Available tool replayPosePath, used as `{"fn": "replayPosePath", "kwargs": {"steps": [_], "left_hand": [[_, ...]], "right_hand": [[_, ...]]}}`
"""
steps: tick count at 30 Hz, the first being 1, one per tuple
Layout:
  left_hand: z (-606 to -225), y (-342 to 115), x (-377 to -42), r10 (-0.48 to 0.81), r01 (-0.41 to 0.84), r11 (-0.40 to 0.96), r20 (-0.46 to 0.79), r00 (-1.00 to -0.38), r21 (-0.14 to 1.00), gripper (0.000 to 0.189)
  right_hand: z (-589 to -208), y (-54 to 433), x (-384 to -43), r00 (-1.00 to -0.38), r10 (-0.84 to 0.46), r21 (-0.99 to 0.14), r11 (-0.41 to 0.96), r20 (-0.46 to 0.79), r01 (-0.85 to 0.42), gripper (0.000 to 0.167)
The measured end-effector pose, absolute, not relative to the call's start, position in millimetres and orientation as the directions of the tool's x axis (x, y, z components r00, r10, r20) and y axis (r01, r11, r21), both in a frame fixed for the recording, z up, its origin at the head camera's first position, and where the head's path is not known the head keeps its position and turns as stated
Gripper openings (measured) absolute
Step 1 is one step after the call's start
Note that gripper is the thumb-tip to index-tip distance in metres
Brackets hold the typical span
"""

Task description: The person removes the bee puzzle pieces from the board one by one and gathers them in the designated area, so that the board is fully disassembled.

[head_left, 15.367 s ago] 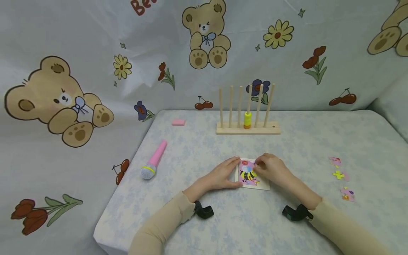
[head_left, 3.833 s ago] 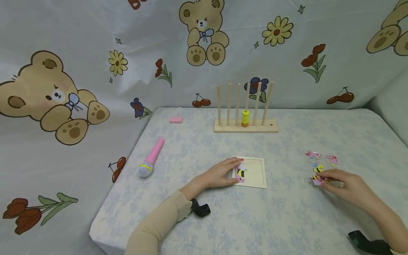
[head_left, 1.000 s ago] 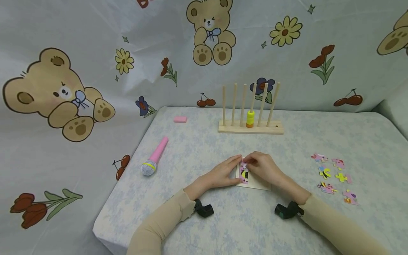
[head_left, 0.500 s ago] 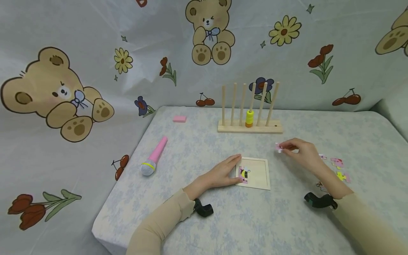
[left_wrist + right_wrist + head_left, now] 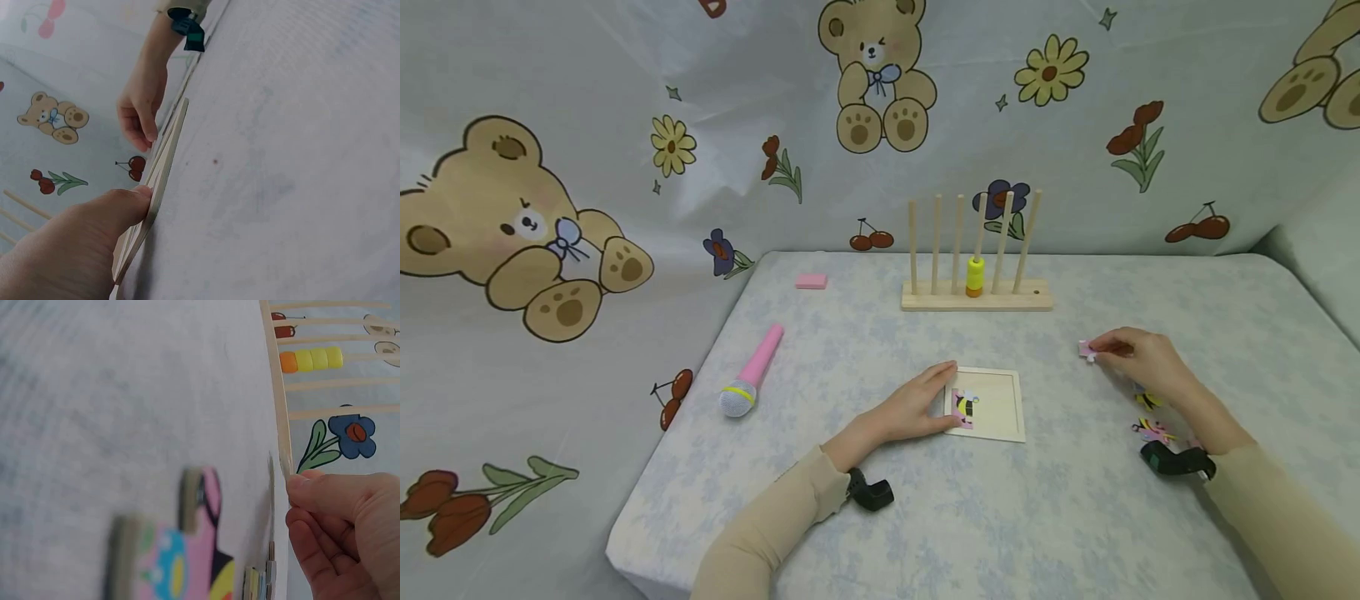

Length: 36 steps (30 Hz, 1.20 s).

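Observation:
In the head view my left hand (image 5: pixel 906 410) lies along the left side of a shallow wooden puzzle tray (image 5: pixel 1011 404), fingers extended. Its thumb presses on the tray's edge (image 5: pixel 164 178) in the left wrist view. Two or so joined bee pieces (image 5: pixel 964 408) sit in the tray beside the thumb. Off to the right, my right hand (image 5: pixel 1142 360) pinches a pink jigsaw piece (image 5: pixel 1086 351) between thumb and fingers, above the table. Near its wrist lie a yellow-and-black piece (image 5: pixel 1147 398) and a pink bee piece (image 5: pixel 1152 430). The hand and arm hide other loose pieces.
A wooden peg stand (image 5: pixel 977 302) with yellow and orange rings (image 5: pixel 975 277) on one peg stands at the back. A pink toy microphone (image 5: pixel 752 371) and a pink block (image 5: pixel 811 282) lie on the left. Bear-printed cloth (image 5: pixel 737 100) hangs behind the table.
Earlier the tray held most of the bee picture; several pieces now lie on the right. My right hand has just taken the pink piece from the tray's upper left and carried it right.

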<state>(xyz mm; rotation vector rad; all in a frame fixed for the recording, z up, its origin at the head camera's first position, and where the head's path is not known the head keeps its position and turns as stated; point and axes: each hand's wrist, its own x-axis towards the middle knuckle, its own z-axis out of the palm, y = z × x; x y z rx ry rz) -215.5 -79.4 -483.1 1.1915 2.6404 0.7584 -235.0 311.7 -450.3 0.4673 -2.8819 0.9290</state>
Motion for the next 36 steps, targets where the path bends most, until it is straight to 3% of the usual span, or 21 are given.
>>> {"fn": "replayPosePath", "kwargs": {"steps": [11,18,26,36], "left_hand": [[-488.7,-75.1,-214.2,0.737,0.661,0.555,0.070,-0.672,0.504,0.083],[-487.5,-76.9,-211.8,0.738,0.658,0.558,0.060,-0.672,0.506,0.082],[-484.0,-78.1,-213.8,0.741,0.659,0.559,0.053,-0.669,0.502,0.084],[-482.5,-80.2,-216.4,0.744,0.660,0.559,0.049,-0.667,0.502,0.085]], "right_hand": [[-434.6,311.1,-234.5,-0.946,-0.323,-0.550,0.784,0.034,-0.288,0.031],[-414.0,252.6,-215.9,-0.932,-0.322,-0.629,0.694,0.165,-0.351,0.034],[-434.6,177.4,-196.7,-0.849,-0.485,-0.719,0.512,0.209,-0.470,0.034],[-461.0,148.0,-192.8,-0.805,-0.520,-0.616,0.544,0.286,-0.570,0.034]]}}
